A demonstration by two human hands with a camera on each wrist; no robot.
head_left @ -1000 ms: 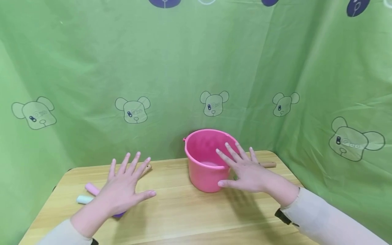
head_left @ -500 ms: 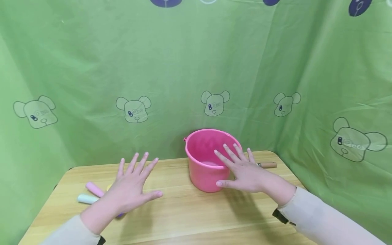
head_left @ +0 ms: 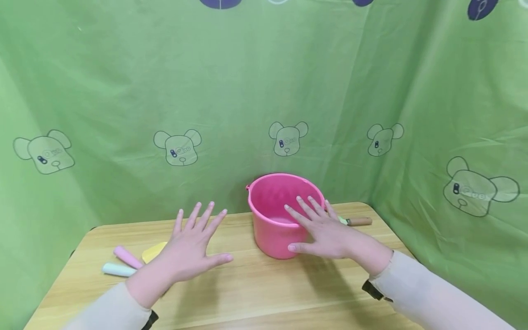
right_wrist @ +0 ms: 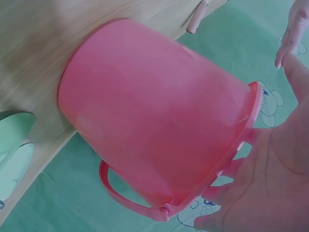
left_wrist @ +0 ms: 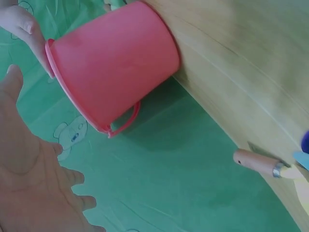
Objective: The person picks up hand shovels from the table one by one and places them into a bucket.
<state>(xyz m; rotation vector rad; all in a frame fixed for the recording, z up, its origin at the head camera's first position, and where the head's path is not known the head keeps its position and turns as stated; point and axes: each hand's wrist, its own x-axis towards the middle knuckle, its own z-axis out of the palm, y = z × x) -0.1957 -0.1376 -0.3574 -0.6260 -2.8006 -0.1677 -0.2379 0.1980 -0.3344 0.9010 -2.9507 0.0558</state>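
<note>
A pink bucket (head_left: 276, 238) stands upright toward the back of the table, its handle (left_wrist: 128, 121) hanging at the side. My right hand (head_left: 327, 233), fingers spread, is held in front of the bucket's right side; in the right wrist view its fingers (right_wrist: 229, 169) overlap the rim. My left hand (head_left: 187, 254) hovers palm down over the table left of the bucket, fingers spread and holding nothing. Close to the left hand lie a yellow flat piece (head_left: 153, 252), a pink handle (head_left: 128, 256) and a mint handle (head_left: 118, 269), partly hidden by the wrist.
Right of the bucket lies a tool with a brown wooden handle (head_left: 360, 221); green blades (right_wrist: 14, 130) show there in the right wrist view. Another wooden handle (left_wrist: 256, 162) lies near the table's back edge. A green curtain (head_left: 231, 91) with bear-head prints surrounds the wooden table (head_left: 239, 293).
My left hand has drifted right toward the bucket, uncovering the yellow piece. The right hand has shifted slightly left, and more of the tool behind it shows. The bucket stays put.
</note>
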